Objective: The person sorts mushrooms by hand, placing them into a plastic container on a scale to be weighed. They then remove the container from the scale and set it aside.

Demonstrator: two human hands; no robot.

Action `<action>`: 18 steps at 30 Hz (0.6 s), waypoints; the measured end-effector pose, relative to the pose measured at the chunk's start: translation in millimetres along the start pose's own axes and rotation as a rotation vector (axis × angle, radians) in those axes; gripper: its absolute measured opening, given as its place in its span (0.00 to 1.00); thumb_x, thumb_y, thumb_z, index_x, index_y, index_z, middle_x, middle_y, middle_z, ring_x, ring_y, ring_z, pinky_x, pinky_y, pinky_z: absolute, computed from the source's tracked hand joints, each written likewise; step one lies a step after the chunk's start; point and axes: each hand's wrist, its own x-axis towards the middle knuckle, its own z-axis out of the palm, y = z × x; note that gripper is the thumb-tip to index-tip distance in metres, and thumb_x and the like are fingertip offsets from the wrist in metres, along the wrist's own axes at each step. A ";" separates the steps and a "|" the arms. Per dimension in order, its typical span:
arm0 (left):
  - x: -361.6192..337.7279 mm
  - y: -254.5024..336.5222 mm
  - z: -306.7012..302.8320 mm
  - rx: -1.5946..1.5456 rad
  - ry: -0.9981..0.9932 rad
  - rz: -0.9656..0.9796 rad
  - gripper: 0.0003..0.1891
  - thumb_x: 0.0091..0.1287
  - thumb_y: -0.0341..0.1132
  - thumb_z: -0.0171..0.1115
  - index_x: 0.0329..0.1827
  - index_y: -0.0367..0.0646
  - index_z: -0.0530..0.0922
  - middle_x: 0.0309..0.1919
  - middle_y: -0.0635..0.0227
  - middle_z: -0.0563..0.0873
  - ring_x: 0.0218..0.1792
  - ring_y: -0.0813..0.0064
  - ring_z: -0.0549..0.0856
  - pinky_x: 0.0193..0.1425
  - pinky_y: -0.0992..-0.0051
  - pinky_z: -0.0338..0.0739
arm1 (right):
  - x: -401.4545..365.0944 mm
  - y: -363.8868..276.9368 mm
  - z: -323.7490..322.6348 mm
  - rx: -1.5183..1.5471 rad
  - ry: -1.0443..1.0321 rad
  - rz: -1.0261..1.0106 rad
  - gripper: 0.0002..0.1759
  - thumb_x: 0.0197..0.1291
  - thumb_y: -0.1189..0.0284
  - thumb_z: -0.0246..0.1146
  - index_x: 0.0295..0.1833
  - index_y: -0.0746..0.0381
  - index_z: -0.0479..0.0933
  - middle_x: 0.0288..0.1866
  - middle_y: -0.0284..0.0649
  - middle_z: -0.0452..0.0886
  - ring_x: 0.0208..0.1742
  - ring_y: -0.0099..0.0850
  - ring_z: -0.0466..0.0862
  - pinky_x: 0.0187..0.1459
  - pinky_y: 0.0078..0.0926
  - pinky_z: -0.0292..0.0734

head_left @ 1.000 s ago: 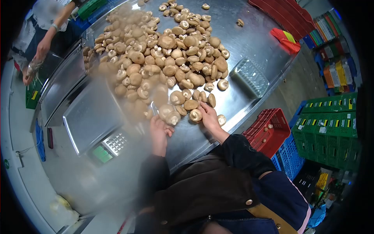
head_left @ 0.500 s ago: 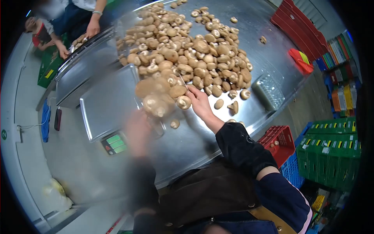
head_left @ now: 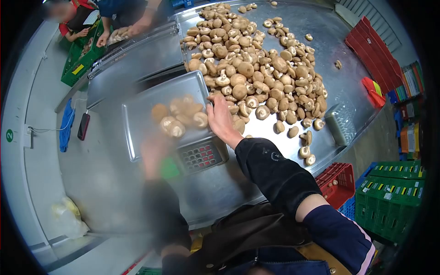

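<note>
The person's right hand [head_left: 221,118] was half curled at the edge of a square silver metal scale pan [head_left: 172,87], the left hand [head_left: 158,149] blurred beside it, and whether either gripped anything could not be told. The small cluster of brown-capped mushrooms [head_left: 183,117] had just shifted from above the worktop [head_left: 327,50] to the pan, setting that portion apart from the large loose brown heap [head_left: 275,73]. Farther out, a red plastic crate [head_left: 341,195] held a few pale mushrooms.
</note>
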 end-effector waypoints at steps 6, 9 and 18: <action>-10.2 1.8 -28.2 0.097 0.190 -0.055 0.18 0.68 0.32 0.63 0.57 0.29 0.77 0.35 0.64 0.85 0.14 0.81 0.78 0.14 0.81 0.66 | -19.3 6.9 -22.5 0.152 -0.043 0.035 0.22 0.72 0.65 0.52 0.63 0.68 0.67 0.60 0.56 0.72 0.62 0.54 0.72 0.63 0.43 0.67; -16.2 -8.5 -40.9 -0.001 0.349 0.036 0.16 0.71 0.31 0.61 0.57 0.31 0.77 0.35 0.63 0.85 0.17 0.83 0.78 0.17 0.84 0.67 | -32.2 7.2 -37.9 0.043 -0.078 -0.130 0.31 0.65 0.63 0.62 0.67 0.67 0.64 0.63 0.55 0.70 0.65 0.53 0.70 0.66 0.44 0.66; -56.5 59.9 -18.3 -0.397 0.359 0.081 0.13 0.76 0.29 0.54 0.58 0.30 0.75 0.36 0.59 0.84 0.21 0.83 0.79 0.20 0.85 0.71 | -33.8 -26.6 -29.6 -0.208 -0.066 -0.355 0.40 0.49 0.65 0.75 0.67 0.64 0.67 0.61 0.49 0.73 0.65 0.47 0.71 0.69 0.45 0.62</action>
